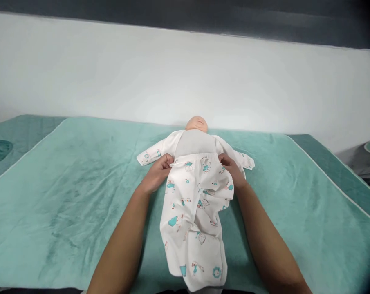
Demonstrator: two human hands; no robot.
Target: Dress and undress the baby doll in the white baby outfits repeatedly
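Left hand: mine [158,173], fingers pinched shut on the left end of the waistband [200,157];
Right hand: mine too [233,169], fingers bent in at the waistband's right end, holding it; their tips are partly hidden from me;
Trousers: the white printed pair [187,204] is spread between my forearms, waistband to the far side, legs running near towards me; the right side bulges and creases, and the lower ends reach the near edge;
Doll: it [197,124] lies face up beyond my hands, head at the far edge;
Top: a white shirt [195,142] on the doll, its printed sleeves stretched out left and right; the waistband overlaps its near part in my view, though I cannot tell whether they touch;
Surface: teal cloth [80,183] under everything, with pale lines slanting at left and right;
Wall: white [185,73], behind the far edge.
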